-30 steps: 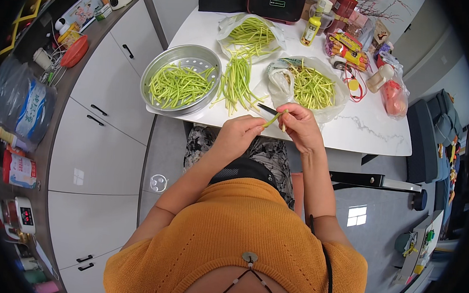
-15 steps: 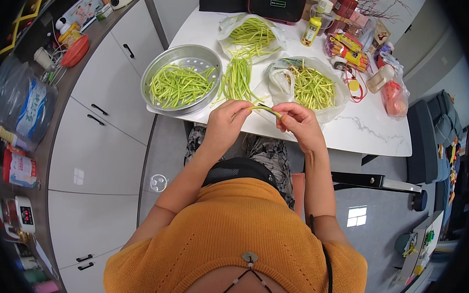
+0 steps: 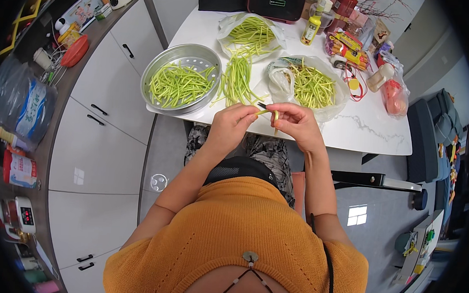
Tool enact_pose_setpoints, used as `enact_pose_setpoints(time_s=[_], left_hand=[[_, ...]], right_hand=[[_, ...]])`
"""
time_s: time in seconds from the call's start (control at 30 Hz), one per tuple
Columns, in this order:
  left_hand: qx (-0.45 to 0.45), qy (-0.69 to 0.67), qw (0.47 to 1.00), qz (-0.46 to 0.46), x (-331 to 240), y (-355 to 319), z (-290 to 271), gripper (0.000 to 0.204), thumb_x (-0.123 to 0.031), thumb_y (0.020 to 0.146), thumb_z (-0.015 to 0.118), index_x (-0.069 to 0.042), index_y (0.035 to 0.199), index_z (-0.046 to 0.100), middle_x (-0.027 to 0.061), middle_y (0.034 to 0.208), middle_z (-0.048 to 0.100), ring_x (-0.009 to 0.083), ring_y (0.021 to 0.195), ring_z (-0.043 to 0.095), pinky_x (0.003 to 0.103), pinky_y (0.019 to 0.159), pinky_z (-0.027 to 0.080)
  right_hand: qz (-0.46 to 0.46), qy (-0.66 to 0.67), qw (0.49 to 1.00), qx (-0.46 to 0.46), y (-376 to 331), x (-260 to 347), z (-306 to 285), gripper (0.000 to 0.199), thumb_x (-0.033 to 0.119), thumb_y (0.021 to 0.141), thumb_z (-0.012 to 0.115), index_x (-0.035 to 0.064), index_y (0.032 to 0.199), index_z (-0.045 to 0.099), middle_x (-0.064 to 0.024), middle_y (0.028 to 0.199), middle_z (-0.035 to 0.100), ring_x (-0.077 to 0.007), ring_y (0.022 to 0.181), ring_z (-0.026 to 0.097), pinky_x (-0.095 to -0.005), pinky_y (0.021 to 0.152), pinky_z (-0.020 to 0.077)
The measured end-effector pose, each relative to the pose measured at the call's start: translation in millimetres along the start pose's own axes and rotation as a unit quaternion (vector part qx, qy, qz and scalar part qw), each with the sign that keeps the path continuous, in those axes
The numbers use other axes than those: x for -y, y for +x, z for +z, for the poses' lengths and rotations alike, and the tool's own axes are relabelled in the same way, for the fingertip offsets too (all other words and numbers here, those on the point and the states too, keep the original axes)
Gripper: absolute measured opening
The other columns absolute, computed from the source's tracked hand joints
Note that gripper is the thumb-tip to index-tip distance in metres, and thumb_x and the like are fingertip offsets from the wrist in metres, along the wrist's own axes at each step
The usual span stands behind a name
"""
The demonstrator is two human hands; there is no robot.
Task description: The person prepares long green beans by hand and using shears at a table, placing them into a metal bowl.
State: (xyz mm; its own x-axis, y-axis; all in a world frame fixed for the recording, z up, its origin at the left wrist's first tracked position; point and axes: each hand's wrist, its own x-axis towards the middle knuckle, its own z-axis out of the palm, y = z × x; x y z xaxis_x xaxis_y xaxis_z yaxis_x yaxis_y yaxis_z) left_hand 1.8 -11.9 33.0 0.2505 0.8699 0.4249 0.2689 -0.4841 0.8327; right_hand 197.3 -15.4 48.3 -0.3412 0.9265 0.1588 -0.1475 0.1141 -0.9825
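From my far place I am watching a thin green stem [image 3: 263, 112], which is lying between the two hands, just over the near edge of the white table [image 3: 373, 133]; from this stem I am counting my clock. The left hand [image 3: 229, 129] is standing at eight o'clock, and its thumb and finger are pinching one end. The right hand [image 3: 296, 123] is standing between three and four o'clock; its fingers are grasping the other end, where a pale part is hanging down, and I am not able to tell if it is one piece or two. Just beyond the stem, near twelve o'clock, a dark pointed tip [image 3: 262, 105] is showing; the rest is hiding. Between ten and eleven o'clock a loose bunch of long stems [image 3: 237, 80] is lying on the table, and about ten o'clock a round metal steamer [image 3: 202, 69] is holding many stems. Near twelve o'clock, farther away, an open plastic bag [image 3: 225, 35] is holding long ones, while at two o'clock a whitish bag [image 3: 281, 80] is holding shorter pieces. Farther out, at one o'clock, a yellow bottle [image 3: 311, 30] is standing upright.
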Motion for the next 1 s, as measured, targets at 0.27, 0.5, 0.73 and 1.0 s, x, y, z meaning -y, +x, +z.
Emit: enact_pose_setpoints(time_s=[0.27,0.5,0.73,1.0], left_hand=[[0.012,-0.012,1.0,0.006,-3.3,-2.6,4.2,0.014,-0.004,0.082,0.058,0.003,0.094,0.063,0.0083,0.078,0.062,0.0132,0.069,0.058,0.024,0.062,0.044],[0.034,-0.215,0.965,-0.147,4.0,-5.2,13.8,0.016,-0.01,0.087,0.055,0.001,0.098,0.06,0.0032,0.079,0.06,0.0065,0.067,0.053,0.019,0.06,0.043],[0.011,-0.347,0.913,-0.213,11.9,-5.9,17.5,0.015,-0.011,0.088,0.054,0.0,0.098,0.059,0.0023,0.076,0.058,0.0053,0.063,0.05,0.018,0.056,0.04],[-0.176,-0.387,0.891,-0.157,28.9,12.5,-8.6,0.014,-0.012,0.09,0.052,-0.002,0.099,0.057,0.0025,0.088,0.059,0.0077,0.076,0.052,0.023,0.067,0.042]], right_hand=[[-0.106,-0.13,0.984,-0.062,4.8,-7.1,-1.2,0.025,0.004,0.082,0.063,0.0023,0.106,0.063,0.0002,0.083,0.058,-0.0048,0.066,0.05,-0.019,0.059,0.0415],[-0.083,-0.043,0.981,-0.169,8.3,-8.4,10.0,0.016,0.002,0.079,0.064,0.0014,0.095,0.064,0.0015,0.078,0.057,-0.0047,0.064,0.051,-0.0197,0.055,0.0414],[-0.202,-0.309,0.905,-0.211,4.9,-11.4,20.2,0.009,0.001,0.075,0.067,0.0009,0.083,0.064,-0.0055,0.075,0.062,-0.0134,0.065,0.059,-0.0235,0.058,0.0459],[-0.126,-0.413,0.881,-0.193,2.6,-15.2,-4.0,0.009,0.006,0.073,0.068,0.003,0.081,0.064,-0.0105,0.077,0.062,-0.0226,0.068,0.061,-0.0314,0.062,0.0479]])
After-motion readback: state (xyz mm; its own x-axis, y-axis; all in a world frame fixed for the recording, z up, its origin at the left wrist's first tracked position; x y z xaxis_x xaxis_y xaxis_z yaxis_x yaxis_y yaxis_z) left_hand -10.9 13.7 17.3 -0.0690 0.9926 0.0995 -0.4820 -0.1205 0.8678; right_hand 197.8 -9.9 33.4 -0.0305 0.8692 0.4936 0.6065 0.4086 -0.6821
